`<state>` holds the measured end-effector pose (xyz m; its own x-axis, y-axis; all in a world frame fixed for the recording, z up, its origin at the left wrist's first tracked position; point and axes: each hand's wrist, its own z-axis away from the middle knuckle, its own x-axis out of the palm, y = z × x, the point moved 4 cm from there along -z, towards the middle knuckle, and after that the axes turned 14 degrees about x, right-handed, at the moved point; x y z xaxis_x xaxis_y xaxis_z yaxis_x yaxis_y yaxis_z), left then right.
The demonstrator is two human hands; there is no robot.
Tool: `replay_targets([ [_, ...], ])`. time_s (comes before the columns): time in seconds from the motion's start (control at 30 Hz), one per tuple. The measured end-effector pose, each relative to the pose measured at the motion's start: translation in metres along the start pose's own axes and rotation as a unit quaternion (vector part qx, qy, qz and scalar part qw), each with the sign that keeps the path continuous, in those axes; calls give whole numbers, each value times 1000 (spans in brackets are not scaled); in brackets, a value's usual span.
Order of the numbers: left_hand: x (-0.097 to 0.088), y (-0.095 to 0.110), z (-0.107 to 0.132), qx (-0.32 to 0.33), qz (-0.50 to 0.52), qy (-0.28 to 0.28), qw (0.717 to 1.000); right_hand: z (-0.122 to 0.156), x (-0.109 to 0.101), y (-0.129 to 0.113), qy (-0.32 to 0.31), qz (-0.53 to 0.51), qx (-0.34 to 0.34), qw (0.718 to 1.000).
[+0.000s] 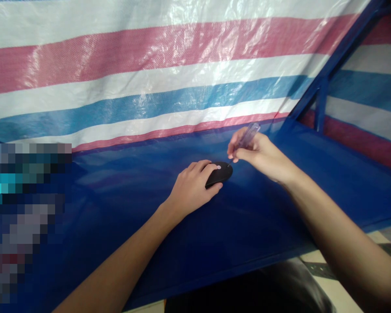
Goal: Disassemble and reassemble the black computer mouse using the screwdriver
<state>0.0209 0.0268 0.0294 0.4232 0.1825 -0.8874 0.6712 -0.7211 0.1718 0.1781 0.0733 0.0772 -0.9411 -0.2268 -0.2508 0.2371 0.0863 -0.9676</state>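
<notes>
Two bare forearms come in low over the front edge of the glossy blue metal table point(247, 226), and out in the middle the left hand point(192, 189) is cupped over a small black oval plastic computer mouse point(220, 174), thumb on its near flank, fingers curled across the top, pinning it flat to the tabletop. The right hand point(263, 156) pinches a slim screwdriver with a clear plastic handle point(247, 134), tilted, its thin shaft aimed down at the mouse's far end. That shell looks light, hard and smooth, apt to skate on this slick surface, so the flanks are the grip. The driver looks stiff and feather-light, suiting a fingertip pinch. Behind hangs a red, white and blue striped woven tarpaulin point(150, 65).
</notes>
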Motion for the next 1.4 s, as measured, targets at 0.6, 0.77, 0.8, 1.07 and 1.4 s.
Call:
replay_targets([
  [0.6,0,0,-1,-5,-1,-5,1000,-4,-10,10,96,83,-36,991],
  [0.77,-1,1,-1,-3,0,-4,1000,-3,-6,5,37,15,-23,999],
  [0.8,-1,1,-1,-3,0,-3,1000,-2,-6,4,35,12,-28,999],
  [1.07,1,0,0,-3,3,-3,1000,-1,-4,1,40,-8,-35,999],
  [1.4,0,1,0,-6,4,-7,1000,-1,-7,-3,67,-17,-30,997],
])
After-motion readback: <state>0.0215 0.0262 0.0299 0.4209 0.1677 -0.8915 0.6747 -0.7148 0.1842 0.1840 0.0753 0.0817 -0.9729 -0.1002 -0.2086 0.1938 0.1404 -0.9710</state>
